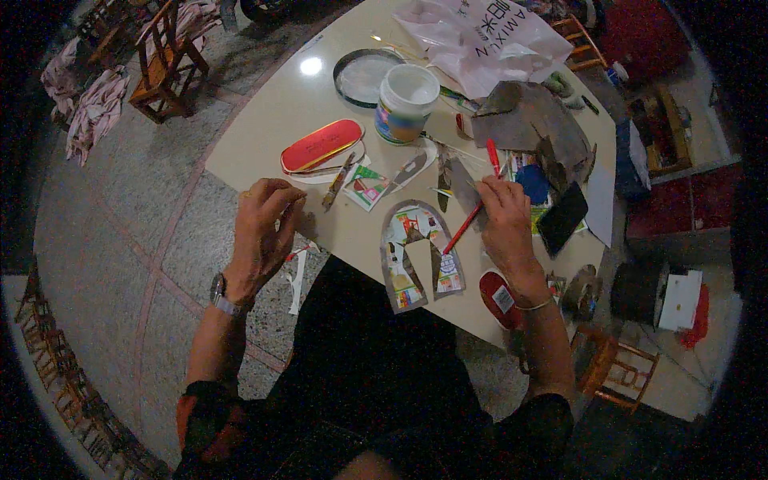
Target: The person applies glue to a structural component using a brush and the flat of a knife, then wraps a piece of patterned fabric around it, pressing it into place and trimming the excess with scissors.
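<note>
Beyond the table's left edge my left hand (268,222) hangs with curled fingers. Whatever lies between its fingertips, if anything, is hidden. My right hand (507,214) is over the right half of the table, fingers closed around the upper end of a thin red pencil (462,230). The pencil slants down to the right side of a U-shaped piece (391,254), grey-edged with colourful printed paper, lying at the near edge. A second red pen (493,154) lies just past my right fingertips. Next to my right wrist is a dark red oval piece (498,298) with a white label.
On the table (264,104) are a white tub (408,100), a round lid (352,78), a red shoe-sole-shaped piece (322,146), a knife (339,182), a plastic bag (488,40), grey sheet material (528,116) and a black phone (563,218). A wooden chair (164,68) stands far left.
</note>
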Tool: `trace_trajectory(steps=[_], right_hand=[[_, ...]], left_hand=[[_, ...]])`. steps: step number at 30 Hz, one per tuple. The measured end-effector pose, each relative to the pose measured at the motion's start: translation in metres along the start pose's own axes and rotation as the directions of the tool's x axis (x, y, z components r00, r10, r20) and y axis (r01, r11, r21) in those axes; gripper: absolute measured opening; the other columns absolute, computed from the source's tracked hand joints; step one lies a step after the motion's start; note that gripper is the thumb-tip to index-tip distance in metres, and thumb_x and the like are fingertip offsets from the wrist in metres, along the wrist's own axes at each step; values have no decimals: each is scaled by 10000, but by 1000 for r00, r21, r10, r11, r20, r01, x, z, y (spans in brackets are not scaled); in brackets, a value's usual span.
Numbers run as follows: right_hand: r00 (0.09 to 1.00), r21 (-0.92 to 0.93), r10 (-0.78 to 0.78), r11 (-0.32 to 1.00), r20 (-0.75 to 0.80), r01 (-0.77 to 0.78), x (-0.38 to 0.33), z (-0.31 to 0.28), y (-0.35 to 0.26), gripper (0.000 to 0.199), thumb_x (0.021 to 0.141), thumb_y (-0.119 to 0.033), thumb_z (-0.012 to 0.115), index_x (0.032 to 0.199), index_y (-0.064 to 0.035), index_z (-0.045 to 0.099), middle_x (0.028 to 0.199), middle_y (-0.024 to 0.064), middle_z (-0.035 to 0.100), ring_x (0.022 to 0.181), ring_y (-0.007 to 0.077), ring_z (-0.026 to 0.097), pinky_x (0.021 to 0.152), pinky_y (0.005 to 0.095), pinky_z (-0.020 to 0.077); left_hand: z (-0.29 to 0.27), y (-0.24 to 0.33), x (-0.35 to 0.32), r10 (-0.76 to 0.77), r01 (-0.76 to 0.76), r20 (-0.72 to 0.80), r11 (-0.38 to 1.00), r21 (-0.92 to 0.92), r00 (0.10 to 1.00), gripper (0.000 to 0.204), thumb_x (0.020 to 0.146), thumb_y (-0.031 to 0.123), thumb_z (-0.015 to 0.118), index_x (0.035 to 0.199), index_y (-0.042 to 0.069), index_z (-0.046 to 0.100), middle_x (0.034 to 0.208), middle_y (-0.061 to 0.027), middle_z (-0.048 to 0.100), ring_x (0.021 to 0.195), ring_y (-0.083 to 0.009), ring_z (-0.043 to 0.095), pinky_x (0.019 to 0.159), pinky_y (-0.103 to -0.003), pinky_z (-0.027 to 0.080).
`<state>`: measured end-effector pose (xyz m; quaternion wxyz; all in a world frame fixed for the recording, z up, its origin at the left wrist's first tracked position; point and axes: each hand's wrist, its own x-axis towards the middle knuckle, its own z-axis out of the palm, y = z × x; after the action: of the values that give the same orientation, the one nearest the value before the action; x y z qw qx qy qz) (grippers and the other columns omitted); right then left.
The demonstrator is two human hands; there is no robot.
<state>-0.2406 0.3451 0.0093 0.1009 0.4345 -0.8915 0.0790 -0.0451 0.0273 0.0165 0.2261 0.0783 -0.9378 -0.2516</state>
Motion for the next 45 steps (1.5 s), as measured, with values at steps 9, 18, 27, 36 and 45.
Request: trace_trajectory(steps=[9, 18, 27, 36, 45], right_hand=[[997, 115, 43, 993, -59, -36, -7, -15, 15, 482, 704, 67, 550, 1174, -36, 577, 1231, 129, 565, 1121, 335, 511, 948, 452, 408], [940, 390, 340, 866, 3, -315, -100, -67, 16, 313, 835, -52, 618, 1146, -18, 600, 1083, 166, 625, 907, 277, 641, 804, 352, 511], [946, 186, 303, 929, 119, -321, -141, -61, -34, 606, 741, -197, 756, 1252, 10, 504, 1202, 204, 551, 1106, 364, 521, 961, 458, 403], [956, 91, 289, 952, 51, -293, -144, -45, -33, 592, 766, -228, 740, 1246, 27, 505, 1186, 200, 577, 1120, 355, 523, 948, 466, 389], [990, -85, 125, 989, 73, -118, -174, -49, -77, 622, 762, -232, 719, 1288, 6, 489, 1253, 186, 562, 1200, 327, 493, 1052, 525, 303]], left_hand=[[14, 5, -4, -17, 10, -38, 984, -175, 999, 189, 788, -50, 651, 968, 9, 644, 990, -135, 603, 946, -278, 598, 794, -348, 492], [11, 33, -16, -25, 24, -6, 996, -82, 1000, 135, 854, -66, 607, 969, -7, 645, 992, -135, 602, 909, -242, 609, 780, -319, 494], [14, 68, -19, 63, -64, -8, 996, -67, 998, 148, 822, -70, 640, 945, 10, 655, 969, -133, 618, 906, -246, 625, 757, -335, 512], [2, 72, -49, 73, -77, -42, 989, -125, 996, 141, 815, -69, 641, 931, 11, 647, 955, -135, 616, 875, -256, 620, 746, -332, 509], [-5, 68, -93, 48, -54, -35, 981, -186, 998, 144, 813, -88, 625, 928, -2, 641, 945, -139, 604, 862, -254, 611, 741, -334, 505]])
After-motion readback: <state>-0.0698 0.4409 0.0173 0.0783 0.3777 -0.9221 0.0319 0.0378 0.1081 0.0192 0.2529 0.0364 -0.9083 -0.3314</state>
